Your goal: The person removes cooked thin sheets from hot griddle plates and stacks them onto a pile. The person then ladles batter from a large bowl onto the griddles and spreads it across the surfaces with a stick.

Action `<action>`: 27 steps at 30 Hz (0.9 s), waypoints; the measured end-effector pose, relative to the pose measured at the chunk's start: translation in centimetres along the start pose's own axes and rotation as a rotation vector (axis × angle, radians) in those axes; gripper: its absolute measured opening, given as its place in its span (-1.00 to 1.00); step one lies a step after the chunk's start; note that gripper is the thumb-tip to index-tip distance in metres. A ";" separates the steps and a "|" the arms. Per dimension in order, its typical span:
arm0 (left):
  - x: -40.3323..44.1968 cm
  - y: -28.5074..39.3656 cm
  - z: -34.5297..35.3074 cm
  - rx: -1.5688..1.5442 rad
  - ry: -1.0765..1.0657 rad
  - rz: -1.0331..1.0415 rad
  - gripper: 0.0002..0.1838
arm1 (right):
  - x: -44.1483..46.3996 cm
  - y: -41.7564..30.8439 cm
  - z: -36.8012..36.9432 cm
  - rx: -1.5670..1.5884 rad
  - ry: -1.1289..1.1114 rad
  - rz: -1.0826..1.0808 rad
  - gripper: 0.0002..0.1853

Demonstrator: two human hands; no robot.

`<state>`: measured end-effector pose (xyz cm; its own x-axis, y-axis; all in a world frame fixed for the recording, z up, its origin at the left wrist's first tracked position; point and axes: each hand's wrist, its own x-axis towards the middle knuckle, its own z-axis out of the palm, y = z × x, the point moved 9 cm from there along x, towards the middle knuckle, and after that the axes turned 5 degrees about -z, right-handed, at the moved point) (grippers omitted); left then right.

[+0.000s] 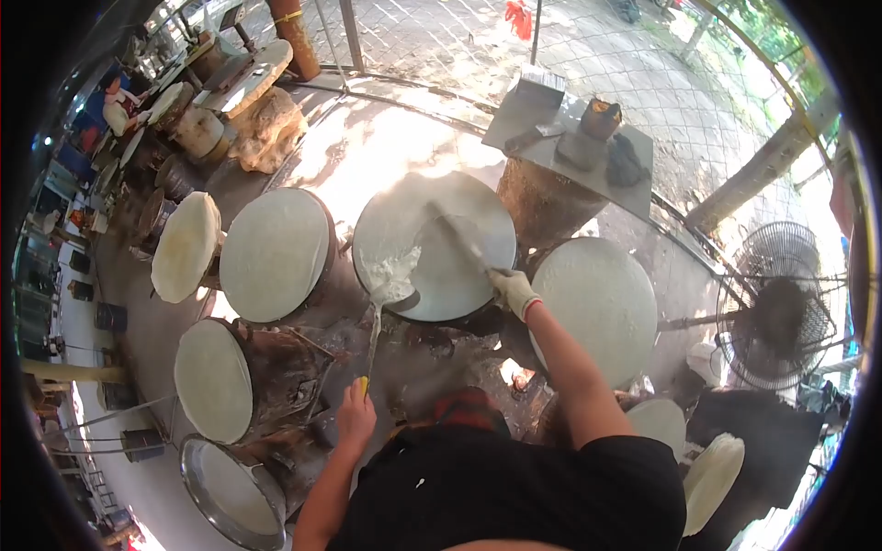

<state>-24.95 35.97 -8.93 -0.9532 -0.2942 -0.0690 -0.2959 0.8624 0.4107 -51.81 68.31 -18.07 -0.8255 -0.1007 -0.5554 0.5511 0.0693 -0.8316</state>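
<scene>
My left hand [356,418], bare, is closed around the yellow-ended handle of a long ladle [375,332]. White batter [390,274] heaps over the ladle's head at the near-left rim of the round middle griddle [464,286]. In my right hand [513,292], which wears a pale glove with a red cuff, is a long flat spreader [464,241]. It is blurred and reaches over the griddle's surface toward its centre. A thin pale layer covers part of that griddle.
Batter-covered round griddles stand left [276,257], right [595,312] and lower left [213,381]. A metal basin [188,468] holds white liquid. Flatbreads [186,246] are stacked at far left, more [715,482] at lower right. A fan [776,308] stands right; a person [119,103] works far left.
</scene>
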 end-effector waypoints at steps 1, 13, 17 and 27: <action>0.2 -0.6 -0.4 0.009 0.011 0.027 -0.55 | -1.5 0.8 1.7 -0.050 -0.129 0.032 -0.65; 1.9 -9.7 -11.5 -0.525 0.041 0.178 -0.65 | -11.5 13.8 26.1 0.232 -0.140 -0.010 -0.61; 0.7 -14.0 -13.8 -1.093 -0.246 -0.141 -0.70 | -12.3 11.2 28.7 0.268 0.179 -0.103 -0.65; -3.0 -18.2 -16.3 -1.794 -0.319 -0.299 -0.76 | -14.7 11.8 29.0 -0.137 0.522 -0.084 -0.58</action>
<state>-15.68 14.51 -1.40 -0.9248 -0.0726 -0.3734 -0.2274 -0.6814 0.6957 -29.61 41.81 -19.79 -0.8363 0.3920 -0.3833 0.4882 0.2144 -0.8460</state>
